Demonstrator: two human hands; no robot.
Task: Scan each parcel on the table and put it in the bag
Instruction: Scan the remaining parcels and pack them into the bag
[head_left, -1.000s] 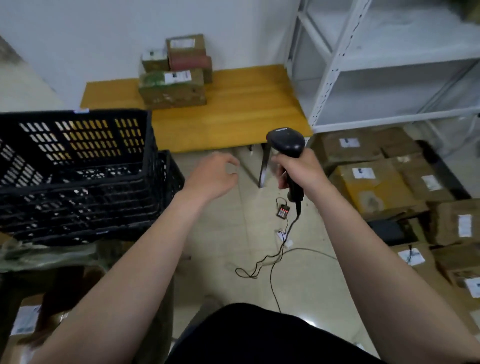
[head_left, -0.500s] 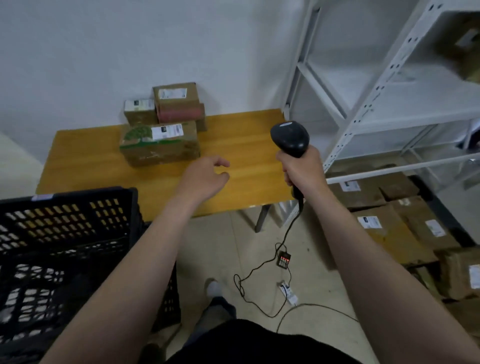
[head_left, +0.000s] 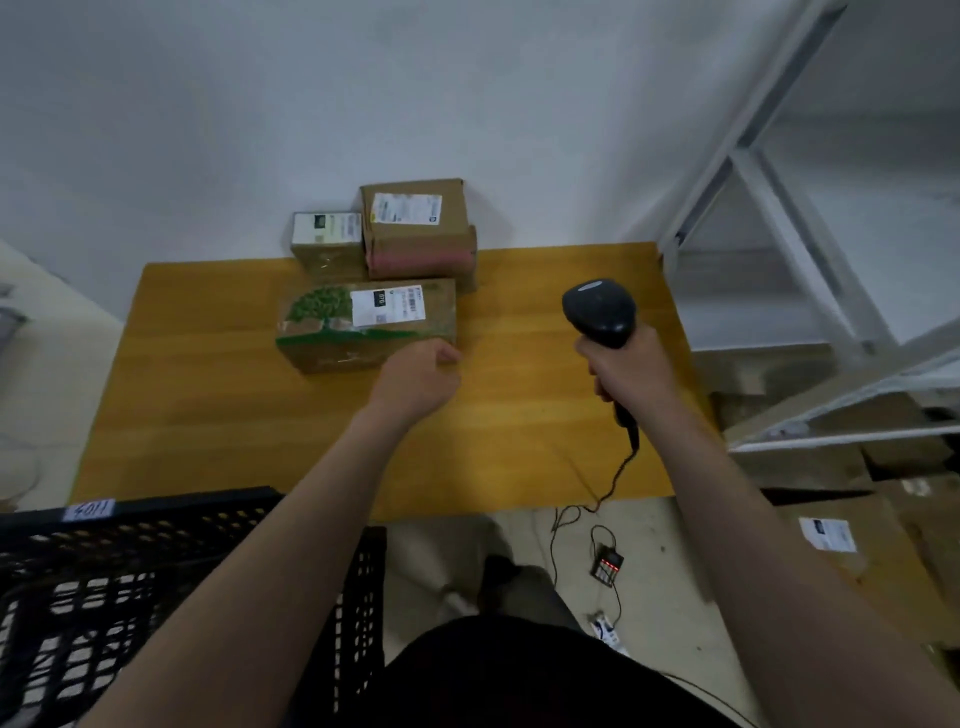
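Three cardboard parcels stand at the back of the yellow wooden table (head_left: 218, 405). Nearest me lies a wide parcel with a green tree print (head_left: 363, 325) and a white label. Behind it sit a small parcel (head_left: 326, 239) and a taller brown parcel (head_left: 415, 228) on a pink band. My left hand (head_left: 418, 382) hovers over the table just in front of the tree-print parcel's right corner, fingers loosely curled, holding nothing. My right hand (head_left: 626, 371) grips the handle of a black barcode scanner (head_left: 600, 312), its cable trailing down to the floor. No bag is in sight.
A black plastic crate (head_left: 130, 582) stands at my lower left, against the table's front edge. White metal shelving (head_left: 779, 208) rises on the right. Several labelled cardboard boxes (head_left: 857, 545) lie on the floor under and beside it. A small charger (head_left: 607, 564) lies on the floor.
My view has risen from the floor to the table, and I am closer to it. My left hand has reached forward to the tree-print parcel. The scanner has stayed upright in my right hand.
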